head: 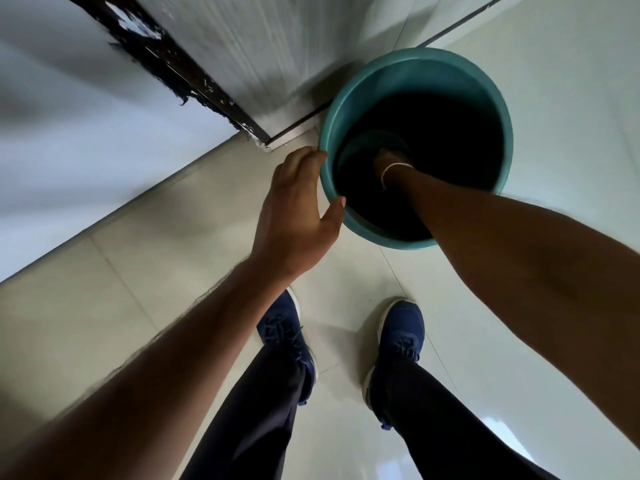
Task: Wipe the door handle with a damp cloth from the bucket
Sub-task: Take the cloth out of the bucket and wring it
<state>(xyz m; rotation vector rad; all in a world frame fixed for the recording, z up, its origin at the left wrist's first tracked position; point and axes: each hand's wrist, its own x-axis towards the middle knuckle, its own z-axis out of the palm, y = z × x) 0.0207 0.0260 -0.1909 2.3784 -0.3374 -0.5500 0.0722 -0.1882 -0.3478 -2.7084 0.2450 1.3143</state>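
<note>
A teal bucket (398, 69) stands on the tiled floor beside the door, its inside dark. My left hand (296, 206) rests against the bucket's near-left rim, thumb and fingers spread around the edge. My right hand (388, 161) reaches deep into the bucket; only its wrist with a thin white band shows, and the fingers are lost in the dark. No cloth is visible. The door handle is out of view.
A white door (263, 39) with a dark chipped frame edge (173, 60) rises at the top left, next to a white wall (69, 140). My feet in blue shoes (398, 344) stand on pale floor tiles (554, 98) just below the bucket.
</note>
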